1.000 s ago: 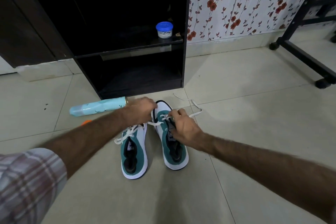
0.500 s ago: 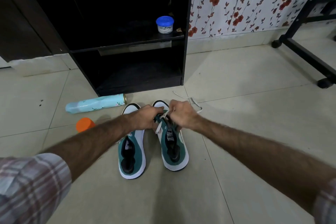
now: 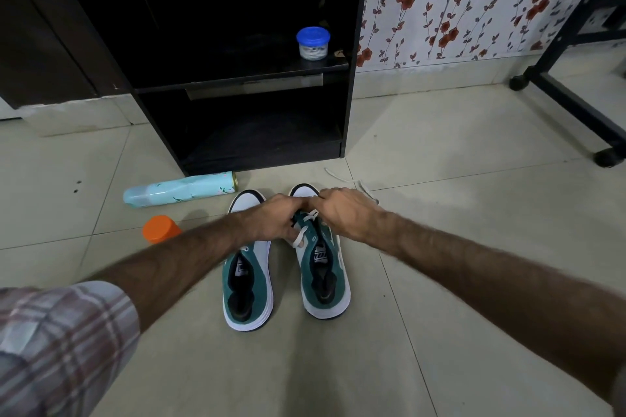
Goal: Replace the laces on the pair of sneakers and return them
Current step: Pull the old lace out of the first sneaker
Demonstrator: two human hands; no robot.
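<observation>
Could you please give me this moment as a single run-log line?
stage: lacing right sneaker | left hand: grips lace | right hand: grip on lace near toe | left sneaker: beside, on floor

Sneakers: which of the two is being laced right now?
The right sneaker: both hands, left hand and right hand, work its white lace. The left sneaker lies untouched.

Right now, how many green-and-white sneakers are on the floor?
2: the left green-and-white sneaker lies under the left forearm, and the right green-and-white sneaker beside it has both hands over its white lace. None seems hidden.
</observation>
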